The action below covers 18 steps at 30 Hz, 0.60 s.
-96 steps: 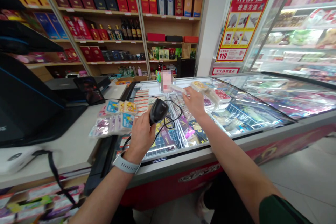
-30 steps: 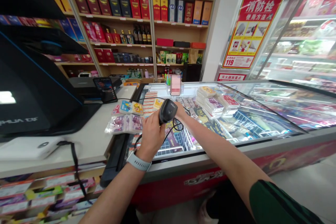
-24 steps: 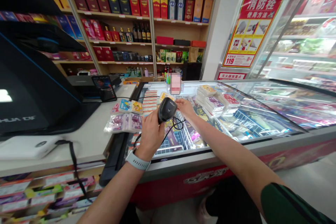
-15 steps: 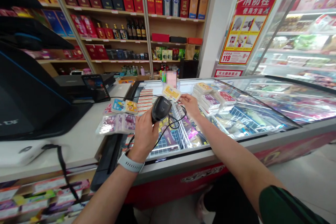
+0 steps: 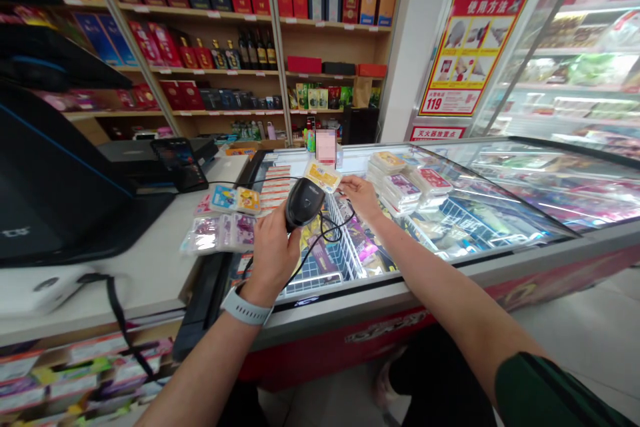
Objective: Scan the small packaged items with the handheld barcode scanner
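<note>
My left hand (image 5: 274,248) is wrapped round the handle of a black barcode scanner (image 5: 304,203), whose head points away from me over the glass-topped freezer (image 5: 370,287). With its fingertips, my right hand (image 5: 361,196) pinches the edge of a flat yellow-and-white pack (image 5: 323,176) just beyond the scanner. Part of the pack is hidden behind the scanner's head. The scanner's black cable (image 5: 327,235) loops over the glass between my hands. Right of my right hand stand stacked flat packs (image 5: 400,192) with purple, red and yellow labels.
More packs, blue, orange and purple (image 5: 233,213), lie at the counter's edge on the left. A phone (image 5: 179,164) leans by a black terminal (image 5: 55,180) on the counter (image 5: 145,280). Shelves of boxes and bottles (image 5: 215,60) line the back wall.
The scanner and the yellow pack have shifted slightly left in view, both still held. The camera view has tilted down a little.
</note>
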Motion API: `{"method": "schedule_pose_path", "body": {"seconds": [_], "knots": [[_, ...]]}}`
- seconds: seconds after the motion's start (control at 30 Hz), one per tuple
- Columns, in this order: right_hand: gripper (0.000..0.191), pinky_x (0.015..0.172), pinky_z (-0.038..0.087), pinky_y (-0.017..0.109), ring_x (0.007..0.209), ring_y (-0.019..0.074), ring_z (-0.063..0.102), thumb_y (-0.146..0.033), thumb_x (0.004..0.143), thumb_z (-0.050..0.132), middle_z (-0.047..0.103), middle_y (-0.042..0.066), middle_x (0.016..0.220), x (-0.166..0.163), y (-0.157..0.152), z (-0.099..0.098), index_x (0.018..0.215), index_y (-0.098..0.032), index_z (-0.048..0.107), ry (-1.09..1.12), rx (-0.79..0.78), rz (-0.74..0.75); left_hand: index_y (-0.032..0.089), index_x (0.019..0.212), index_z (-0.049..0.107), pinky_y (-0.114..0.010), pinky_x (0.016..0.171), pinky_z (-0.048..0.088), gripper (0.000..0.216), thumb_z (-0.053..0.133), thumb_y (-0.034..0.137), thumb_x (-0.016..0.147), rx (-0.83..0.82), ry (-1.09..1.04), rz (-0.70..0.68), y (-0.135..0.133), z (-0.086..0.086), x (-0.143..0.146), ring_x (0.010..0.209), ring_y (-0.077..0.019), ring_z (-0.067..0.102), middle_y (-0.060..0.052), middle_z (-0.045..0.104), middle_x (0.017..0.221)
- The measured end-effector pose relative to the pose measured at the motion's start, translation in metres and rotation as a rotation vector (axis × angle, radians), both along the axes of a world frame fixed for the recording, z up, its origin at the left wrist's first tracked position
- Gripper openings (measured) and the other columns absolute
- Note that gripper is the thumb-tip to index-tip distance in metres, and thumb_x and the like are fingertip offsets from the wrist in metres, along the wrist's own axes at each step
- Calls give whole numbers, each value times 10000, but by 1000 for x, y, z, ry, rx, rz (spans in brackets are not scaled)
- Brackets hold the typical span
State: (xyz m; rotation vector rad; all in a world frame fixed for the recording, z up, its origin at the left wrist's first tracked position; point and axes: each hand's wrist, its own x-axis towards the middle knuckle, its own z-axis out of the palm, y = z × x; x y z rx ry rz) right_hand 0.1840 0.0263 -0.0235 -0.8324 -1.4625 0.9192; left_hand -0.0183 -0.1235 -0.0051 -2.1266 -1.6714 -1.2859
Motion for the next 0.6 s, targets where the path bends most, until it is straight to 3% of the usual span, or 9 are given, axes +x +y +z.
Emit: {"method": "schedule_pose_path", "body": {"seconds": [0.6], "knots": [[255,626,557,258,777,159,681,-367,729,630,718,21,809,-2,-8,7,904,-183,658,-15,-13,-2,121,1261,480,-424,948,394,446,492,185,820,10,24,8,0,0,0,1120,-294,550,-154,618,1160]]}}
